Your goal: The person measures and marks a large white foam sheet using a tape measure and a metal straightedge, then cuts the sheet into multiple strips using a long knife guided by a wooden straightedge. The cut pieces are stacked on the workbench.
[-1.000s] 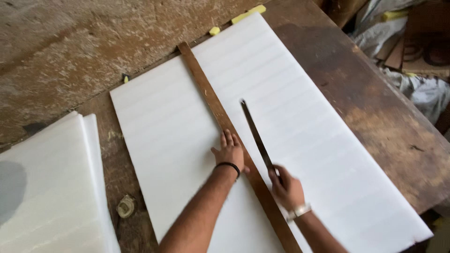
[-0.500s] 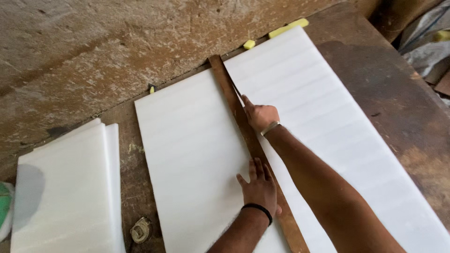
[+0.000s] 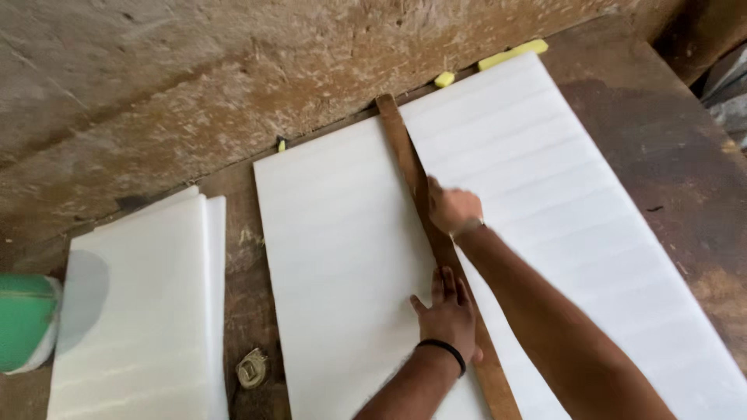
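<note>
A stack of white sheets [image 3: 140, 311] lies at the lower left of the frame, with a green roll [image 3: 23, 323] at the far left edge beside it. A small coiled bit of metal [image 3: 250, 367] sits on the bare bench [image 3: 661, 148] between that stack and my big white sheet [image 3: 334, 257]. Two yellow scraps [image 3: 510, 54] lie at the top edge of the sheet, against the rough wall [image 3: 194, 85] that fills the upper left. Nothing lies on the sheet along the wooden strip's line apart from my own hands.

The strip [image 3: 405, 155] lies flat on the sheet, its long axis running from the top centre, where its end reaches the wall, down to the bottom centre-right of the frame. It crosses the sheet's short way and leans slightly rightwards as it comes down.

My left hand [image 3: 447, 311] is low in the centre, palm down and fingers spread, pressing on the strip and the sheet just left of it; it grips nothing, it only bears down. A black band circles that wrist.

My right hand [image 3: 453, 208] is higher up, right at the strip's right edge, about midway along it. It is curled closed, but blurred, and I cannot tell what it holds, if anything. My right forearm crosses the sheet's lower right part.
</note>
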